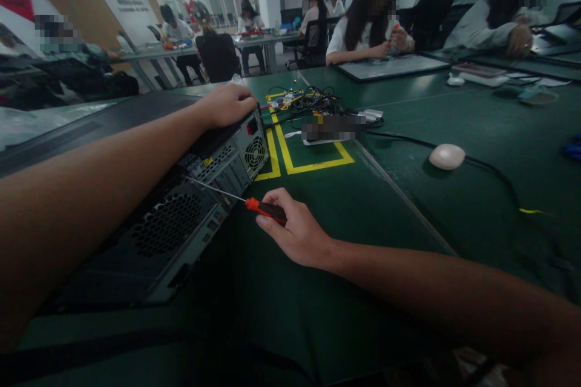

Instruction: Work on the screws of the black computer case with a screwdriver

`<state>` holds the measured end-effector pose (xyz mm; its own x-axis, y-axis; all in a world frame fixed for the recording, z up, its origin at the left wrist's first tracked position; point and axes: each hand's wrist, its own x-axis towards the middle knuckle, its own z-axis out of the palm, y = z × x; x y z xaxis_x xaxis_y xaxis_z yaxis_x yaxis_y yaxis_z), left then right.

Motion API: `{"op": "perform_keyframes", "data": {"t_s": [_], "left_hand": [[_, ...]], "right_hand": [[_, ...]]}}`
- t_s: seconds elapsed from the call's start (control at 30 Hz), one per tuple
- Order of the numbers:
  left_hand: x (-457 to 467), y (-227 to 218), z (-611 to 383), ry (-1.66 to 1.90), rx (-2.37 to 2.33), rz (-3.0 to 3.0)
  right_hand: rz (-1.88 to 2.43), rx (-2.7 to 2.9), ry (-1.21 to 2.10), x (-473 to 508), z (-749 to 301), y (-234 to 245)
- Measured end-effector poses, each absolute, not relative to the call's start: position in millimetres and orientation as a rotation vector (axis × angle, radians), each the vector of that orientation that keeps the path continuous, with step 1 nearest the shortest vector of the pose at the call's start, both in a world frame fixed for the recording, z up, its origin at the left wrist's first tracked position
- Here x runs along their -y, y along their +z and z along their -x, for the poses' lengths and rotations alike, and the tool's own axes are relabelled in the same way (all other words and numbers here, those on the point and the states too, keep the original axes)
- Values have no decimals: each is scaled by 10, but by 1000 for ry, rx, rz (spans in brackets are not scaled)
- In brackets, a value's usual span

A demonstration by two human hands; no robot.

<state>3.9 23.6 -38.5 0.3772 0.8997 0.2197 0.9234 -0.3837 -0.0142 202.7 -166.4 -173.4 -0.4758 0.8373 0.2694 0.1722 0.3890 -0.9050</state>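
Note:
A dark computer case (pixel 170 227) lies at the left with its rear panel facing me, showing vent grilles and a fan opening. My left hand (pixel 229 104) is at the far top edge of the case, fingers bent over it. In my right hand (pixel 295 227) is a screwdriver (pixel 253 204) with an orange and black handle. Its long thin shaft points left, and the tip meets the rear panel near the slot covers. Whether the tip sits in a screw is too small to tell.
Beyond the case, a tangle of cables (pixel 318 100) lies by yellow tape marks (pixel 318 166) on the green table (pixel 390 224). A white mouse (pixel 447 157) sits to the right beside a black cable. Across the table, a person (pixel 363 24) works over a flat panel (pixel 393 66).

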Motion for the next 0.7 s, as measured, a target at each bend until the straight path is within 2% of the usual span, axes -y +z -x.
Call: {"op": "perform_keyframes", "data": {"t_s": [0.7], "left_hand": [[-242,-392,-28,-269,1659,2509]], "right_hand": [[850,1930,1007,1663,-2033,-1739]]}}
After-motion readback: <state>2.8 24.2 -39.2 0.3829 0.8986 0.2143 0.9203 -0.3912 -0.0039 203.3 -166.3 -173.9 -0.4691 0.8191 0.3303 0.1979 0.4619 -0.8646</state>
